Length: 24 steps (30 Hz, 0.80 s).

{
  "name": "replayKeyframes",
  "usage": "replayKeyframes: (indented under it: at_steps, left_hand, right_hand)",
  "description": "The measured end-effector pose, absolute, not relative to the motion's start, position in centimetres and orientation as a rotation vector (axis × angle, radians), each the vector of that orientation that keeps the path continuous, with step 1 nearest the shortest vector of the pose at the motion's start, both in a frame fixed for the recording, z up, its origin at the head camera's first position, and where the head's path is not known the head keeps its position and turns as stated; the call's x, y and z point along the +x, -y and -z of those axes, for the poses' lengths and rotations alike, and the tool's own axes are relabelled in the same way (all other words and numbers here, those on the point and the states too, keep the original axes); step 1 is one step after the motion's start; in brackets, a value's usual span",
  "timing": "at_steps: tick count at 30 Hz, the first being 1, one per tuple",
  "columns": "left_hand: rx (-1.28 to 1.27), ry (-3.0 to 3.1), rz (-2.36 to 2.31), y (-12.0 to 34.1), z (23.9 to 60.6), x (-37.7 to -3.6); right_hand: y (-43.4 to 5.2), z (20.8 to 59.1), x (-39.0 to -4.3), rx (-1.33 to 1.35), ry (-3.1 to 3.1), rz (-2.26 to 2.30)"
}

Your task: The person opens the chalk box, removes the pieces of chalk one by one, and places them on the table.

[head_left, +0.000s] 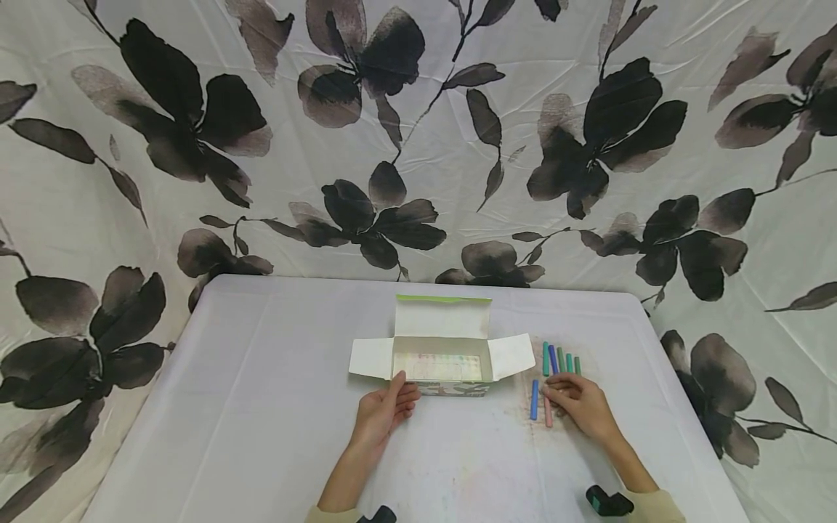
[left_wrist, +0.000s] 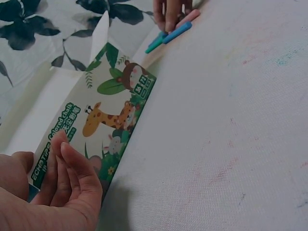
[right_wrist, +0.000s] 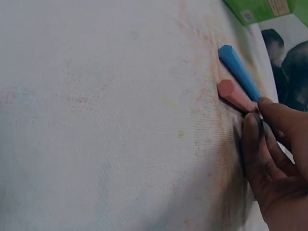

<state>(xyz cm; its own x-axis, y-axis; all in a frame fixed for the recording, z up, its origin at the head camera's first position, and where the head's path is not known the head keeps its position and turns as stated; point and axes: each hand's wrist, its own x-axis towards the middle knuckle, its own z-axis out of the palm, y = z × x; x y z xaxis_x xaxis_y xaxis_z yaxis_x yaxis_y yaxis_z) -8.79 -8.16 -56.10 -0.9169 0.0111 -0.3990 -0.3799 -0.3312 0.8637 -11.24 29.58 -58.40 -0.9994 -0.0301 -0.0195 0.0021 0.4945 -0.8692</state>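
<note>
Just right of the open chalk box (head_left: pixel 442 363): loose chalks (head_left: pixel 560 359) lying. Right hand (head_left: pixel 578 402) pinching pink chalk (right_wrist: pixel 235 95); left hand (head_left: pixel 382 410) resting relaxed, fingers straight, against box front. Box contents blurred.

Both forearms reach forward; the left hand (head_left: pixel 382 410) lies flat with straight fingers, the right hand (head_left: pixel 578 407) curls its fingertips downward.

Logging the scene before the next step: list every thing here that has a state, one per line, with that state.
chalk box: open, top and side flaps spread, lying flat on the table.
left hand: fingers straight, resting against the box's front.
right hand: fingers curled, touching the pink chalk.
pink chalk: lying flat beside the blue chalk.
other chalk sticks: loose, side by side on the tablecloth.
</note>
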Motion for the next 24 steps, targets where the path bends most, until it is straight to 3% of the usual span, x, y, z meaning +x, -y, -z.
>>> replayKeyframes:
  at_steps: [24]
  left_hand:
    - [-0.462,-1.672,-2.321,8.3,56.0,-8.9]
  right_hand:
    - [-28.1,49.8,-13.4,-0.320,-2.919,1.530]
